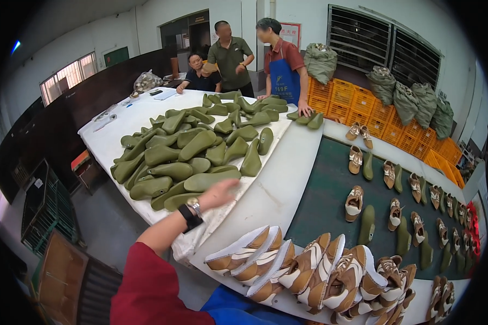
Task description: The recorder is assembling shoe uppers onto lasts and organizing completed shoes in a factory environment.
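My left hand, at the end of a red sleeve with a watch and a black band on the wrist, reaches in over the near edge of the white-covered table. Its fingers look stretched out, though slightly blurred, and nothing shows in them. Just beyond it lies a green shoe last, the nearest of a large heap of green shoe lasts. Whether the fingers touch that last I cannot tell. Below and to the right, several brown-and-white sneakers lean together in a row. My right hand is out of the picture.
A green conveyor belt on the right carries sneakers and lasts in rows. Across the table, a person in a blue apron rests a hand on lasts; two other people are beside them. Orange crates with sacks stand behind. A chair is lower left.
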`<action>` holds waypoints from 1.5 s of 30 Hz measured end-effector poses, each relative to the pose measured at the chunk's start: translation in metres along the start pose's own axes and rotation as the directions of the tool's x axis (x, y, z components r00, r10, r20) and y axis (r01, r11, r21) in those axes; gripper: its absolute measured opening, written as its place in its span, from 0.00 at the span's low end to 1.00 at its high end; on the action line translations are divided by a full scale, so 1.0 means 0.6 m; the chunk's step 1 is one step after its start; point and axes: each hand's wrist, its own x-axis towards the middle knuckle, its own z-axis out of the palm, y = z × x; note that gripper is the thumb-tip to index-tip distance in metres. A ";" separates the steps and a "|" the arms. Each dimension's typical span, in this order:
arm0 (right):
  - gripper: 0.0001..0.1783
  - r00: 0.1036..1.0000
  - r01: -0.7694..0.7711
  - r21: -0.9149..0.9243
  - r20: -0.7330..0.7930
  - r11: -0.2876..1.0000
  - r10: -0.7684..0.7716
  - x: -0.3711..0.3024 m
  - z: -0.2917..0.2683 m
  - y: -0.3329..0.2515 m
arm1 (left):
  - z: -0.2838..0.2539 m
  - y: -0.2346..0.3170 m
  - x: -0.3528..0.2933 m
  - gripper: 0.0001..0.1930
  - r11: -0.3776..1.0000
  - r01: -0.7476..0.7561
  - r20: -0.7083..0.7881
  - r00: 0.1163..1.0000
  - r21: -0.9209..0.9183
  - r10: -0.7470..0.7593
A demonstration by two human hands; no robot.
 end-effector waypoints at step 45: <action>0.19 0.765 -0.543 0.311 0.567 0.780 0.306 0.147 -0.217 -0.077 | 0.026 0.054 0.146 0.29 0.828 -0.050 -0.172 0.969 0.559 0.175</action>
